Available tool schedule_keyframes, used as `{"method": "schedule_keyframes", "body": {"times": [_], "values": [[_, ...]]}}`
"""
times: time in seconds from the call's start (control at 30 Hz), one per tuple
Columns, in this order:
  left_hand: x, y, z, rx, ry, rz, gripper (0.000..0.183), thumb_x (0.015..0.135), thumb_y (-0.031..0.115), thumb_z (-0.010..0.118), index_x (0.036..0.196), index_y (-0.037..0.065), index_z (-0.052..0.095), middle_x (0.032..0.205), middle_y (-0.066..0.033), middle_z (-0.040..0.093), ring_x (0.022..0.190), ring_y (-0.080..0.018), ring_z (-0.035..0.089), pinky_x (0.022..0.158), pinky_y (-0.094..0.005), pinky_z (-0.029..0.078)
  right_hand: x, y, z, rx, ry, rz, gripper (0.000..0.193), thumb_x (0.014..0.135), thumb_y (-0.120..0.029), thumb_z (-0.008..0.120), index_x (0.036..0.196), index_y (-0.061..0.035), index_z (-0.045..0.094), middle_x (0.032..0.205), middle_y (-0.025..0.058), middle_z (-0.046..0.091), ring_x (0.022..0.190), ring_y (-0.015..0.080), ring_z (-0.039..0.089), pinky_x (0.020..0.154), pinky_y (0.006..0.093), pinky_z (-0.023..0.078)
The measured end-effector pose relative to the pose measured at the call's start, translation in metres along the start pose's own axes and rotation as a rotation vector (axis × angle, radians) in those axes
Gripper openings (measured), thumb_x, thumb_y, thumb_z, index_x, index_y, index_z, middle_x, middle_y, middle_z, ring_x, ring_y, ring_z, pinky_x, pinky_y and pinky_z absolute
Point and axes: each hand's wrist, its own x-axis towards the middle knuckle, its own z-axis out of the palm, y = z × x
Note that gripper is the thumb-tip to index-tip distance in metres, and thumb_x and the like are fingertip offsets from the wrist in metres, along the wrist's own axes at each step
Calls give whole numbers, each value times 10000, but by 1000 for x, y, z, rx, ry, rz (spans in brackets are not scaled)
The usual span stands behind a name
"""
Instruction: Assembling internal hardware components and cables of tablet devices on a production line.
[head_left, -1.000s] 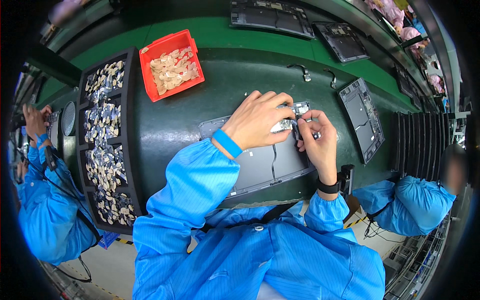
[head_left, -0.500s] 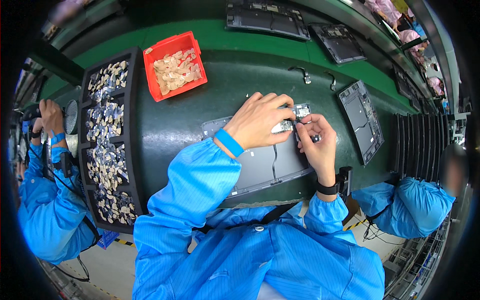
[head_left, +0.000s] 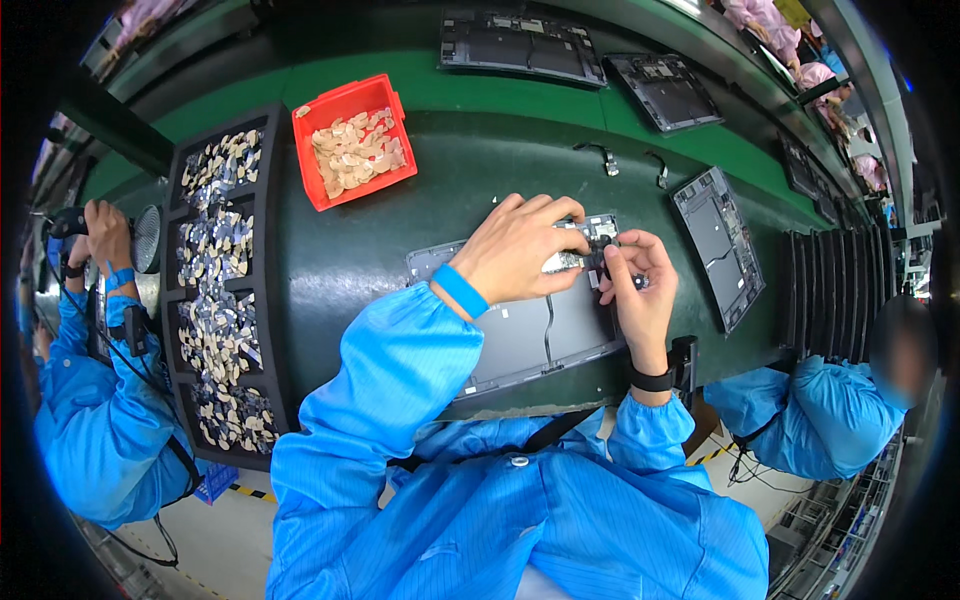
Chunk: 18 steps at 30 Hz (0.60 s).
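Observation:
A grey tablet housing (head_left: 520,335) lies tilted on the dark green mat, its inside facing up and a thin black cable running down its middle. My left hand (head_left: 525,248) arches over its far edge. The curled fingers grip a silver-and-white circuit board (head_left: 562,262) there, partly covering it. At the far right corner, my right hand (head_left: 645,290) pinches with thumb and forefinger beside the board's end. Whatever sits between those fingertips is too small and dark to name. A small black piece shows under the right fingers.
A red bin (head_left: 310,160) of beige pieces stands beyond my left hand, beside a black compartment tray (head_left: 278,300) of small parts. Another open housing (head_left: 722,250) lies right, before upright black trays (head_left: 835,295). Two short cables (head_left: 610,160) lie behind. Co-workers sit on both sides.
My right fingertips have shifted slightly right along the housing's far corner. My left hand stays over the board, its fingers slightly moved. The whole view has tilted a little.

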Motion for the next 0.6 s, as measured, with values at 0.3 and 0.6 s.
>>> {"method": "schedule_keyframes", "body": {"times": [0.3, 0.6], "values": [[0, -1, 3, 63, 63, 114, 118, 815, 269, 745, 878, 189, 805, 1120, 12, 691, 1112, -188, 601, 881, -367, 453, 62, -7, -20, -126, -108, -144, 348, 986, -40, 666, 1319, 45, 615, 865, 44, 691, 683, 73, 641, 569, 217, 538], [1, 8, 5, 129, 51, 81, 100, 795, 282, 749, 843, 221, 812, 1067, 44, 691, 1058, -154, 592, 853, -350, 434, 131, 45, 14, -6, -145, -199, 235, 987, -61, 681, 1201, 35, 695, 892, 57, 707, 699, 77, 639, 599, 217, 513]]}}
